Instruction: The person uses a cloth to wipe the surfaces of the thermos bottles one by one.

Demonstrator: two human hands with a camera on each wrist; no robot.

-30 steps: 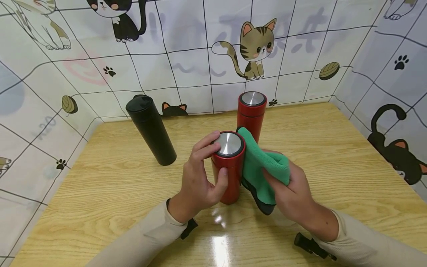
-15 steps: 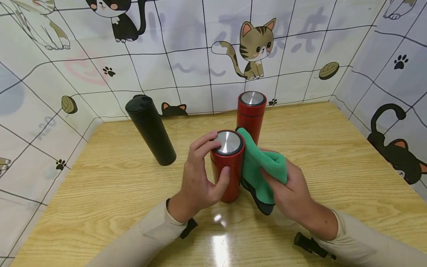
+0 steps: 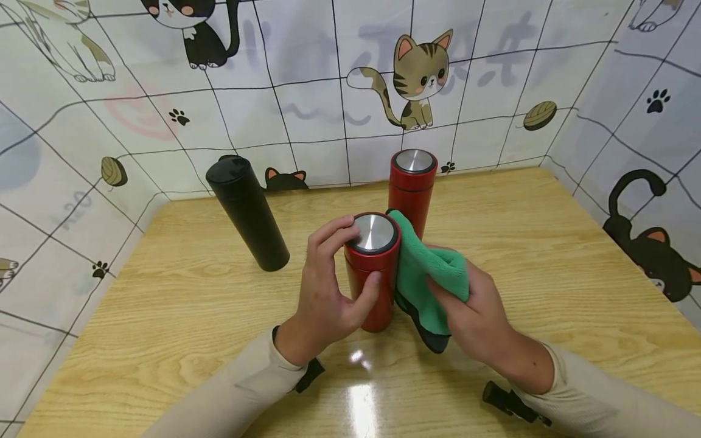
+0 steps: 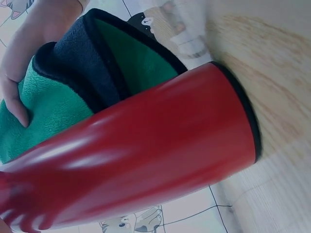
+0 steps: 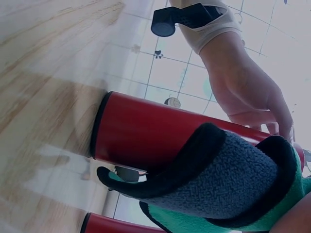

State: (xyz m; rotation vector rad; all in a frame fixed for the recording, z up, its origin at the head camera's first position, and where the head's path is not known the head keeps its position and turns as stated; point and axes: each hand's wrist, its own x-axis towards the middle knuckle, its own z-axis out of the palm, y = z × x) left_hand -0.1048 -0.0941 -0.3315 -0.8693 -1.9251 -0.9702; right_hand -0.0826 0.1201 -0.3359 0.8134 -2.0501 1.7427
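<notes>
While the left hand (image 3: 328,297) grips the nearer red flask (image 3: 386,277), the right hand (image 3: 479,310) holds a green cloth (image 3: 421,277) — folded, touching the flask.

Front bottle (image 3: 386,280) is up near the middle of the table (image 3: 181,340), with the left hand (image 3: 328,292) wrapped on its left side, fingertips over the edge of the lid (image 3: 376,234) and thumb on the near side. Cloth (image 3: 421,286) is right up against that bottle's right side, and the right hand (image 3: 476,310) has it from further right. Back bottle (image 3: 412,194) is behind the front one and a bit to the right, lower part tucked behind the cloth from the person's seat. Left bottle (image 3: 249,213) is off left and further back, well apart from the others. Back wall (image 3: 323,121) is behind the table.
</notes>
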